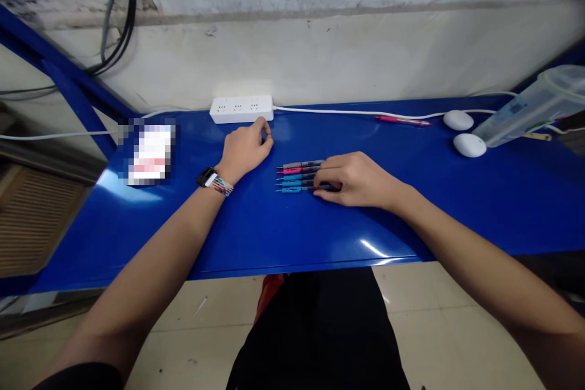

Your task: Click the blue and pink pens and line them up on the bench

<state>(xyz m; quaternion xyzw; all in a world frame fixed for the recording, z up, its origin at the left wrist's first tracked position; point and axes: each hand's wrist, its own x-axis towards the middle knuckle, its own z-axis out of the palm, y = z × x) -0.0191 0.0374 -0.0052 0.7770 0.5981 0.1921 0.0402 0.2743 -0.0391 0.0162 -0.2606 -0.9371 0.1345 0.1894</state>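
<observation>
A row of click pens [291, 177] lies side by side on the blue table, tips pointing left: a grey one [292, 165] at the back, then a pink one [292, 170], with blue ones [291, 189] in front. My right hand [350, 180] is closed over their right ends, fingertips and thumb on the outer pens; the ends under the fingers are hidden. My left hand [249, 145] rests on the table just in front of a white power strip [240, 109]. Its fingers are curled in with no object visible in them. A watch [210, 178] is on the left wrist.
A red pen [402, 120] lies at the back beside a white cable [338, 111]. Two white rounded objects [470, 145] and a tilted clear plastic container [525, 109] are at the right. A pixelated item [148, 152] lies left. Behind the table [292, 237] rises a wall.
</observation>
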